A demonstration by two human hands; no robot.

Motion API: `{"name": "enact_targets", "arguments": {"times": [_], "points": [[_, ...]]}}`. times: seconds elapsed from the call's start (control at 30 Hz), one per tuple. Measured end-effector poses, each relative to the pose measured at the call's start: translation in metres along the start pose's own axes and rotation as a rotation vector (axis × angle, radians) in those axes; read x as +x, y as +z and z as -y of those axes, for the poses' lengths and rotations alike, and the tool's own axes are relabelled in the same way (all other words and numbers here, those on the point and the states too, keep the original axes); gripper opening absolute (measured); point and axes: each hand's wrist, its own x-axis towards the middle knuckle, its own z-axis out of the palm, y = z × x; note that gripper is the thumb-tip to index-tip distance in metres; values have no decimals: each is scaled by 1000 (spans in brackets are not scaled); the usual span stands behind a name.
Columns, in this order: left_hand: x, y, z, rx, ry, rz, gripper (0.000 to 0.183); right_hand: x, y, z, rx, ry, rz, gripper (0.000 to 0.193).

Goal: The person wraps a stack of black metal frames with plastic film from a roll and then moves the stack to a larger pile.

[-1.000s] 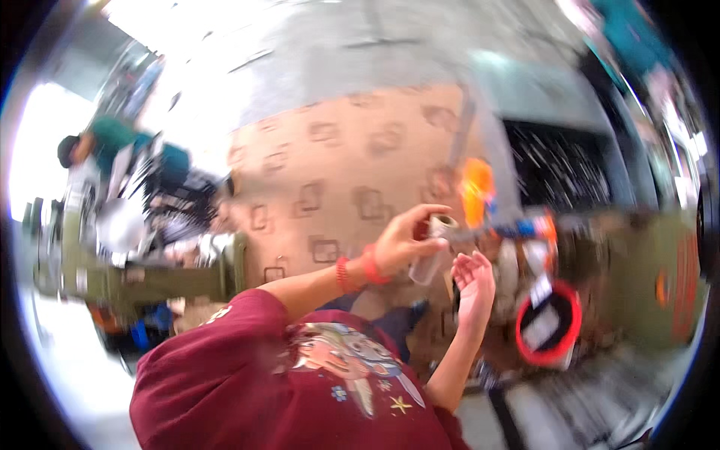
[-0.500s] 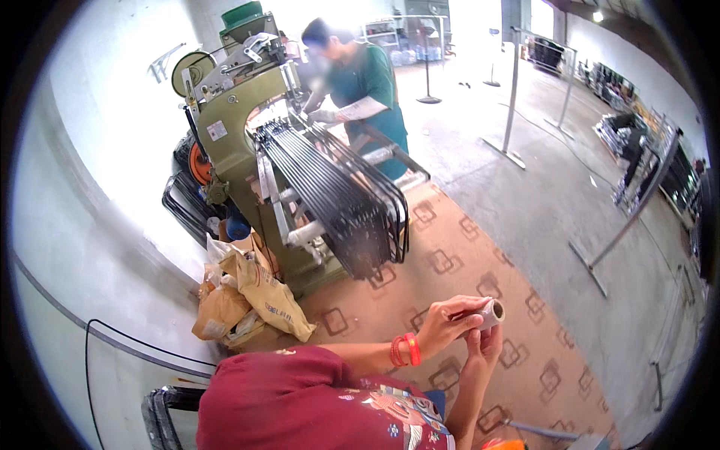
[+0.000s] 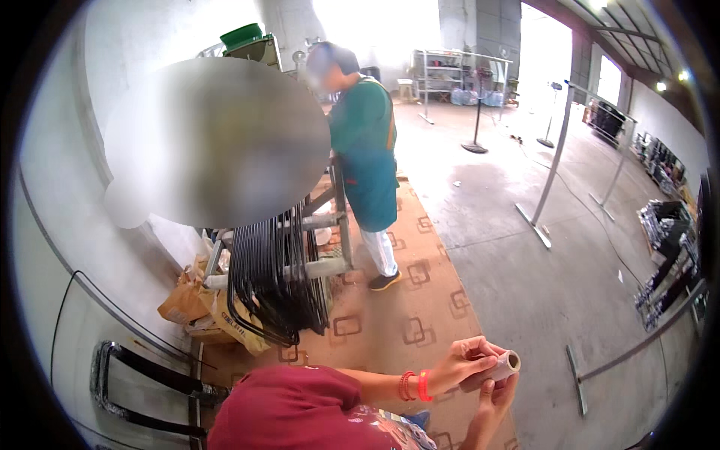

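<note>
I've got the roll [image 3: 501, 369] between 4 and 5 o'clock. Left hand [image 3: 470, 363] curled closed round it; right hand [image 3: 493, 401] cups it below, thumb against it. View has swung since half a second back; roll stays held, handling unbroken. Worker [image 3: 369, 161] at 12, black frames [image 3: 274, 281] at 8. Tan sack [image 3: 225, 311] there has dark print; I read none on the roll.

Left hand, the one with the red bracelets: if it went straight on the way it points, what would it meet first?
The left hand would meet the pale roll first, as it already grips it. Beyond that, the way looks free over the grey floor, though depth is unclear.
</note>
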Motion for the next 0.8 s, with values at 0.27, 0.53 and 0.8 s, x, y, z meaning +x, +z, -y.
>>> {"name": "enact_targets", "arguments": {"times": [0.27, 0.53, 0.8], "points": [[150, -15, 1, 189, 35, -92, 12, 173, -59, -15, 51, 131, 246, 36], [319, -73, 35, 425, 253, -149, 19, 360, -66, -55, 114, 138, 348, 47], [518, -137, 7, 857, 482, -501, 8, 572, -38, -73, 213, 222, 351, 48]]}}
